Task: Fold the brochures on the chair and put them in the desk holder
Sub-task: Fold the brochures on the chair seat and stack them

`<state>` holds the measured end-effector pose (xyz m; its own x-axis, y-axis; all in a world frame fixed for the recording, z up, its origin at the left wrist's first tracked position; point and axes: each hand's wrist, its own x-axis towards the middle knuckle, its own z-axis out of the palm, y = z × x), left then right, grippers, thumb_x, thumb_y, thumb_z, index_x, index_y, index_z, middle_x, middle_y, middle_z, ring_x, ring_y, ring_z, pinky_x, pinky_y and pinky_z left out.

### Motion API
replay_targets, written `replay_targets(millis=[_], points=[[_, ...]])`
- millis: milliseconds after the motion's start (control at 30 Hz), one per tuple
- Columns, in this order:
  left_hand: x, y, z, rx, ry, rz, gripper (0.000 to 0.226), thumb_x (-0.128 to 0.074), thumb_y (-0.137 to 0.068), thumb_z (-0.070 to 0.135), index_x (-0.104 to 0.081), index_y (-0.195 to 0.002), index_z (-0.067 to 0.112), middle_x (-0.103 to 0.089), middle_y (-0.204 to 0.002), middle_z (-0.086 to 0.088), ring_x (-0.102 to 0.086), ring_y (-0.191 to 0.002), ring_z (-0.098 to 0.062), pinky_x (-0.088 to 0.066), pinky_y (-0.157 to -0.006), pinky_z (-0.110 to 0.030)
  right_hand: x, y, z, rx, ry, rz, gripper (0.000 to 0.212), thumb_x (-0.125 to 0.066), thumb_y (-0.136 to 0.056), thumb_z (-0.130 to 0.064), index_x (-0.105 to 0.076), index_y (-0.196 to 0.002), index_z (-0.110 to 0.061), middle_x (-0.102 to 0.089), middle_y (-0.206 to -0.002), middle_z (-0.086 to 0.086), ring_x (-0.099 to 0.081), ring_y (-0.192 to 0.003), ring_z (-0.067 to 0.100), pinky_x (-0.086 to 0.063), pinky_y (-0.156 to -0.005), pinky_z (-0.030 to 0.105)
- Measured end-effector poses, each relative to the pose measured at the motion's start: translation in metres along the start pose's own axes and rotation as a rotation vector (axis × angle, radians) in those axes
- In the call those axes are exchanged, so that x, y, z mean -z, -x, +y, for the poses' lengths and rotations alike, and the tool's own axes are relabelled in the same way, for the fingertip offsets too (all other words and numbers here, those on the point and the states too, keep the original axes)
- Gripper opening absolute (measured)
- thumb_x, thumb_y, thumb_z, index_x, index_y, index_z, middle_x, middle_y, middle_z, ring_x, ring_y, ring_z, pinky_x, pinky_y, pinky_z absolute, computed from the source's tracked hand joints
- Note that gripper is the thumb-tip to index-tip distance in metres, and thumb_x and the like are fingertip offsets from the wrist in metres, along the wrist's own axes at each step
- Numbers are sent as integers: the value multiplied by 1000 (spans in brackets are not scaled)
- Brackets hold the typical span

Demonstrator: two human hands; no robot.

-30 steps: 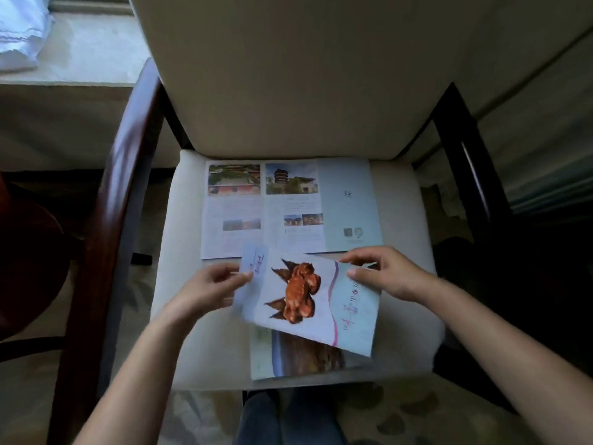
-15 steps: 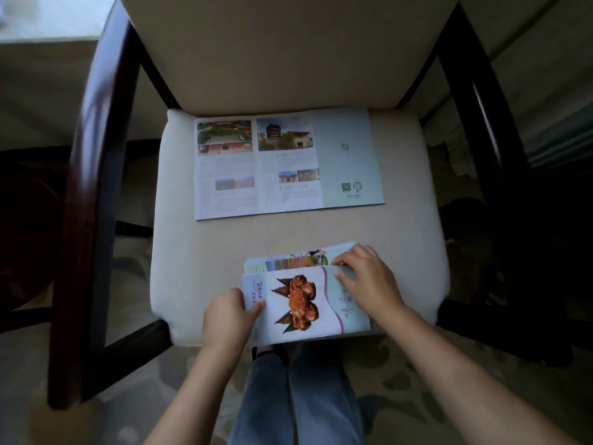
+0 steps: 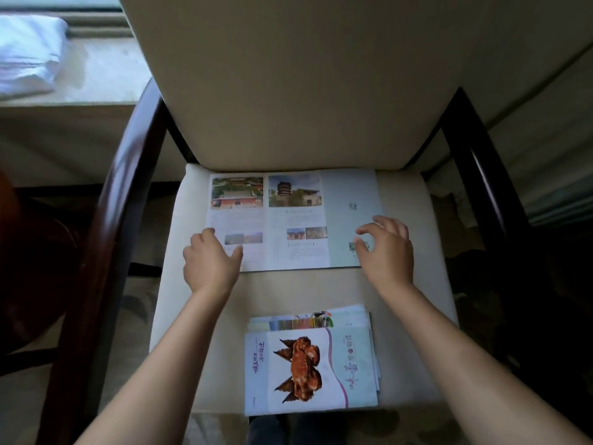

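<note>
Brochures lie in two places on the chair seat (image 3: 205, 316), a pale cushion framed by dark wooden armrests (image 3: 106, 239). One unfolded brochure (image 3: 295, 220) is spread flat at the back of the seat, just in front of the backrest (image 3: 288, 85), showing three panels with photos of temple buildings and a pale green panel at its right end. Folded brochures (image 3: 308, 370) sit stacked at the front edge of the seat, the top one printed with an orange crab; the corners of those beneath poke out behind it and to its right.

Both hands are over the unfolded brochure. The left hand (image 3: 210, 261) rests at its near left corner, fingers loosely curled, thumb lying on the paper. The right hand (image 3: 386, 248) is at the near right corner over the green panel, fingers spread and bent; whether the tips touch the sheet is unclear. Neither hand pinches anything.

Beyond the chair, to its left, white folded cloth (image 3: 29, 56) lies on a ledge.
</note>
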<state>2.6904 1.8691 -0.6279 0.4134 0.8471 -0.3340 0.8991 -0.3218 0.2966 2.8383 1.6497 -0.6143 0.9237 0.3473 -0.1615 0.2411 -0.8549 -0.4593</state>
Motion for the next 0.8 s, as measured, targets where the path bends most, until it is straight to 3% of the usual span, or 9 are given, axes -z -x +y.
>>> replay_targets(millis=[200, 333, 400, 467, 533, 600, 667, 700, 800], points=[[-26, -23, 6, 136, -56, -23, 94, -68, -71, 63, -32, -135, 4, -37, -140, -19, -38, -126, -39, -45, -92, -49, -27, -22, -6, -225, 55, -170, 69, -63, -86, -34, -31, -145, -21, -17, -159, 8, -13, -145, 31, -24, -116, 45], [-31, -28, 2, 166, -43, 13, 104, -74, -63, 64, -30, -138, 7, -37, -141, -17, -39, -125, -38, -44, -94, -50, -38, -25, -4, -353, 47, -138, 87, -75, -75, -35, -26, -146, -21, -22, -155, 14, -22, -139, 35, -29, -111, 46], [-26, -34, -1, 219, 47, 29, 97, -78, -66, 53, -33, -139, 8, -42, -139, -17, -42, -126, -38, -43, -95, -50, -38, -28, -5, -394, 15, -66, 93, -80, -68, -31, -28, -144, -23, -29, -150, 13, -28, -134, 35, -31, -106, 47], [-14, -42, -5, 250, 230, 18, 69, -76, -74, 39, -50, -129, 6, -57, -130, -17, -54, -116, -36, -47, -87, -42, -35, -32, -3, -466, -30, -9, 95, -83, -64, -27, -30, -143, -24, -35, -144, 14, -31, -130, 36, -31, -104, 46], [4, -45, -6, 201, 423, -30, 33, -70, -81, 31, -65, -106, 9, -70, -108, -14, -65, -92, -30, -52, -70, -34, -32, -37, 4, -544, -116, 23, 85, -81, -68, -22, -36, -140, -18, -41, -139, 16, -36, -129, 37, -31, -105, 46], [23, -39, -3, 120, 570, -61, 17, -66, -85, 30, -67, -93, 14, -71, -91, -7, -68, -84, -26, -57, -68, -37, -28, -39, 11, -559, -258, 32, 61, -77, -74, -16, -51, -128, -10, -52, -131, 17, -50, -119, 36, -42, -102, 46], [38, -23, 7, 20, 652, -67, 14, -62, -88, 32, -67, -88, 19, -69, -84, -1, -68, -81, -22, -56, -62, -35, -24, -34, 15, -506, -357, 26, 30, -71, -78, -10, -62, -107, -7, -65, -112, 15, -63, -95, 30, -52, -83, 38], [42, -15, 14, -37, 653, -59, 15, -60, -89, 32, -67, -90, 19, -69, -84, 0, -68, -81, -21, -55, -60, -33, -23, -31, 15, -482, -388, 26, 20, -68, -80, -7, -64, -99, -8, -68, -101, 12, -63, -83, 26, -51, -72, 30], [30, 11, 38, -222, 525, -65, 19, -59, -89, 32, -68, -102, 22, -73, -95, 2, -69, -85, -19, -56, -69, -37, -22, -23, 13, -462, -478, -20, 14, -62, -84, -3, -64, -97, -8, -66, -88, 5, -60, -75, 19, -44, -63, 23]])
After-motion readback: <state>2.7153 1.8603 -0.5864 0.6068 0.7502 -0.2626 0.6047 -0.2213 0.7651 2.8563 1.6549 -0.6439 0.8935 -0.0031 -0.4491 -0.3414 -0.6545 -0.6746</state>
